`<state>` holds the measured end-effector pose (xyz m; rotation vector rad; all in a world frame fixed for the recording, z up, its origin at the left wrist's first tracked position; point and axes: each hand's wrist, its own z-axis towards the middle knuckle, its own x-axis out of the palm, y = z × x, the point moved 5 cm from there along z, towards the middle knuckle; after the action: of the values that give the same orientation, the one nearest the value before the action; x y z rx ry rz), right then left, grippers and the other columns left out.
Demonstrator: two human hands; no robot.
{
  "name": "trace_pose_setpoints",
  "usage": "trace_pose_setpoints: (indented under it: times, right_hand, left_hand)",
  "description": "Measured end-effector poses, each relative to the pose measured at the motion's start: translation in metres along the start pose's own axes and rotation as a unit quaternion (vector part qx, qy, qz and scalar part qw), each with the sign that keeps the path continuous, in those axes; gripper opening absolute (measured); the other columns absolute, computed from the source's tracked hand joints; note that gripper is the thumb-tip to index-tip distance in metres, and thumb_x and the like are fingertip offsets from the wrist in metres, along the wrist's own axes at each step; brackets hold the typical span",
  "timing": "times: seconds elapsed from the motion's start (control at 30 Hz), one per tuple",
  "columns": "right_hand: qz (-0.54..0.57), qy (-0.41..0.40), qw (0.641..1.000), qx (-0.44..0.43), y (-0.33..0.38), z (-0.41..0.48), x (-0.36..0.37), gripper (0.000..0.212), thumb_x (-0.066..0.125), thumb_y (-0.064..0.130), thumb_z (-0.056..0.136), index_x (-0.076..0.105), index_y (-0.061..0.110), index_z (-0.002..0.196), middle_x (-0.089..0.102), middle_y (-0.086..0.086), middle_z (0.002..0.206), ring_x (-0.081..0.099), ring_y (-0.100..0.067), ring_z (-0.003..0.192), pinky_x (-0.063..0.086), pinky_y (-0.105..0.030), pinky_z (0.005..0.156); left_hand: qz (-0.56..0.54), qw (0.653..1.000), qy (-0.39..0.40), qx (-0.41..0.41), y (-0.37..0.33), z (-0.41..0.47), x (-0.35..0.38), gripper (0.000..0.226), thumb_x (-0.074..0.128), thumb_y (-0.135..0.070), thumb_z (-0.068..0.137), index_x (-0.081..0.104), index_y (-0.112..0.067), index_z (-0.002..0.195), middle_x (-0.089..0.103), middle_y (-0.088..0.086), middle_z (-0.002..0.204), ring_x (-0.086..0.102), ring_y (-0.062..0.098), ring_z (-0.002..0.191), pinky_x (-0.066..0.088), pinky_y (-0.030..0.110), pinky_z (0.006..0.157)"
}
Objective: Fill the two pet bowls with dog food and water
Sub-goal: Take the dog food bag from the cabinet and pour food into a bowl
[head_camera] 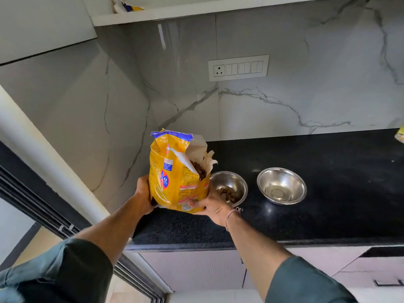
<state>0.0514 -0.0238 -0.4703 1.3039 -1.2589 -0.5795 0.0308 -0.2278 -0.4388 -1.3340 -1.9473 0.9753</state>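
Note:
A yellow dog food bag (172, 173) with a torn-open top is held upright above the left end of the black counter (328, 171). My left hand (143, 193) grips its left side and my right hand (213, 205) supports its lower right corner. Brown kibble shows in the bag's opening. Just right of the bag stands a steel bowl (237, 182) with some kibble at its bottom. A second steel bowl (282, 185) sits further right and holds no kibble; whether it holds water I cannot tell.
A marble wall with a switch panel (238, 67) rises behind the counter. A white shelf (196, 9) above holds another yellow packet. A yellow item (400, 136) peeks in at the right edge. Cabinets are below, and a sliding door track runs at the left.

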Motion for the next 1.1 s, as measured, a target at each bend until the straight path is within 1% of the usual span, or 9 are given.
trace_pose_setpoints:
  times: [0.1, 0.23, 0.37, 0.47, 0.6, 0.77, 0.87, 1.0, 1.1]
  right_hand:
    - [0.020, -0.006, 1.000, 0.007, -0.013, 0.004, 0.001, 0.078, 0.083, -0.009, 0.075, 0.052, 0.040, 0.127, 0.071, -0.005, 0.127, 0.062, -0.028, 0.123, 0.053, -0.059, 0.093]
    - [0.042, -0.007, 0.999, -0.002, -0.028, 0.010, 0.003, 0.073, 0.077, -0.012, 0.081, 0.051, 0.036, 0.130, 0.073, 0.003, 0.123, 0.065, -0.015, 0.115, 0.057, -0.037, 0.081]
    - [0.011, -0.043, 0.998, -0.052, -0.041, 0.018, -0.002, 0.078, 0.083, -0.006, 0.076, 0.049, 0.033, 0.135, 0.070, 0.007, 0.130, 0.064, -0.009, 0.122, 0.055, -0.033, 0.102]
    - [0.006, -0.055, 0.997, -0.061, -0.045, 0.022, -0.003, 0.079, 0.091, 0.012, 0.073, 0.049, 0.030, 0.137, 0.069, 0.008, 0.131, 0.062, -0.004, 0.122, 0.053, -0.022, 0.096]
    - [0.005, -0.071, 0.996, -0.057, -0.049, 0.029, -0.002, 0.104, 0.097, 0.050, 0.057, 0.045, 0.034, 0.145, 0.065, 0.009, 0.138, 0.058, -0.011, 0.131, 0.048, -0.030, 0.105]
    - [-0.001, -0.065, 0.996, -0.067, -0.049, 0.038, -0.013, 0.079, 0.090, 0.024, 0.070, 0.050, 0.032, 0.138, 0.068, 0.004, 0.135, 0.062, -0.015, 0.127, 0.050, -0.038, 0.108]
    - [0.013, -0.051, 0.996, -0.069, -0.039, 0.042, -0.020, 0.070, 0.094, 0.028, 0.066, 0.059, 0.027, 0.127, 0.072, -0.002, 0.128, 0.067, -0.015, 0.120, 0.052, -0.040, 0.107]
    - [0.041, -0.060, 0.995, -0.075, -0.026, 0.051, -0.030, 0.094, 0.100, 0.038, 0.056, 0.051, 0.019, 0.135, 0.070, -0.008, 0.130, 0.065, -0.024, 0.123, 0.053, -0.044, 0.105]
    - [0.065, -0.043, 0.993, -0.083, -0.021, 0.055, -0.032, 0.077, 0.091, 0.023, 0.072, 0.052, 0.027, 0.138, 0.068, -0.008, 0.134, 0.064, -0.026, 0.125, 0.053, -0.044, 0.102]
  left_hand:
    - [0.011, 1.000, 0.003, -0.003, 0.000, 0.004, -0.002, 0.046, 0.035, -0.051, 0.098, 0.068, -0.020, 0.087, 0.076, 0.008, 0.081, 0.069, 0.030, 0.079, 0.053, 0.034, 0.061]
    - [-0.016, 1.000, 0.004, -0.013, 0.009, 0.014, -0.004, 0.041, 0.044, -0.051, 0.092, 0.071, -0.021, 0.097, 0.074, 0.010, 0.100, 0.069, 0.031, 0.086, 0.056, 0.040, 0.080]
    - [-0.110, 0.993, 0.018, -0.025, 0.019, 0.020, 0.001, 0.047, 0.046, -0.053, 0.093, 0.074, -0.020, 0.110, 0.071, 0.016, 0.128, 0.065, 0.037, 0.116, 0.043, 0.056, 0.111]
    - [-0.168, 0.984, 0.038, -0.043, 0.030, 0.022, 0.004, 0.056, 0.043, -0.062, 0.094, 0.075, -0.023, 0.119, 0.074, 0.016, 0.122, 0.064, 0.042, 0.119, 0.041, 0.064, 0.110]
    - [-0.297, 0.953, 0.062, -0.013, 0.047, 0.023, 0.018, 0.060, 0.044, -0.062, 0.095, 0.071, -0.020, 0.128, 0.072, 0.017, 0.127, 0.062, 0.043, 0.121, 0.040, 0.062, 0.111]
    - [-0.342, 0.939, 0.029, -0.006, 0.053, 0.034, 0.025, 0.060, 0.048, -0.059, 0.093, 0.068, -0.020, 0.134, 0.069, 0.017, 0.132, 0.061, 0.041, 0.126, 0.038, 0.061, 0.114]
    - [-0.355, 0.935, 0.007, 0.001, 0.051, 0.042, 0.028, 0.053, 0.046, -0.051, 0.095, 0.069, -0.020, 0.131, 0.075, 0.014, 0.117, 0.067, 0.038, 0.107, 0.043, 0.057, 0.110]
    - [-0.360, 0.933, -0.009, -0.010, 0.051, 0.044, 0.037, 0.045, 0.044, -0.048, 0.095, 0.076, -0.021, 0.110, 0.077, 0.014, 0.108, 0.068, 0.037, 0.101, 0.049, 0.054, 0.102]
    - [-0.353, 0.935, -0.018, -0.011, 0.048, 0.045, 0.042, 0.041, 0.045, -0.047, 0.095, 0.077, -0.021, 0.101, 0.077, 0.012, 0.097, 0.068, 0.035, 0.095, 0.050, 0.053, 0.099]
